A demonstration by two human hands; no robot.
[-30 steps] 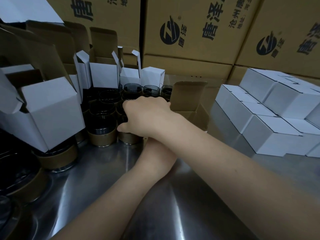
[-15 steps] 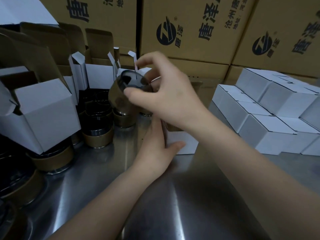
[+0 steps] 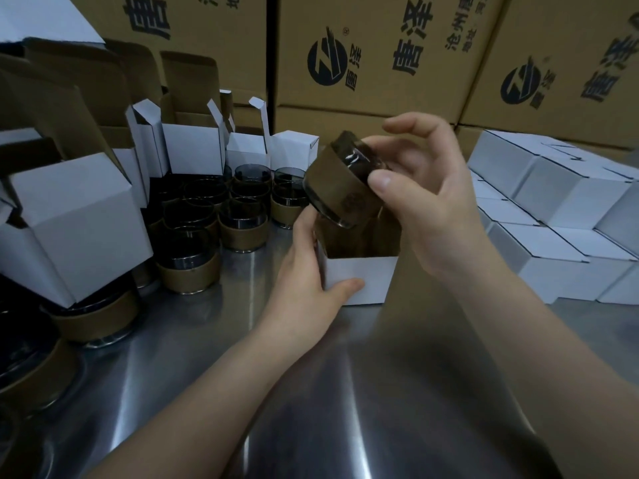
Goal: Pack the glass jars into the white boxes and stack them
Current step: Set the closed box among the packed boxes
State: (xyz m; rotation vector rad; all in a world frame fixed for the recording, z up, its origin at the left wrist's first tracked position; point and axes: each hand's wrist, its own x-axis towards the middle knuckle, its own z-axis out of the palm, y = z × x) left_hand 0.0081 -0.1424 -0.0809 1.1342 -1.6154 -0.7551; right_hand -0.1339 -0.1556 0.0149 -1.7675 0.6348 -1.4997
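Head view, cartons (image 3: 380, 108): "唐泽" printed.
Right hand (image 3: 439, 209): pinches tilted glass jar (image 3: 332, 179).
Left hand (image 3: 304, 288): grips open white box (image 3: 363, 276).

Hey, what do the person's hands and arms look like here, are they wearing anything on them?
Both are bare. The left hand and right hand have no gloves, and no rings show. The left forearm and right forearm carry no sleeve, watch or bracelet up to the frame edge.
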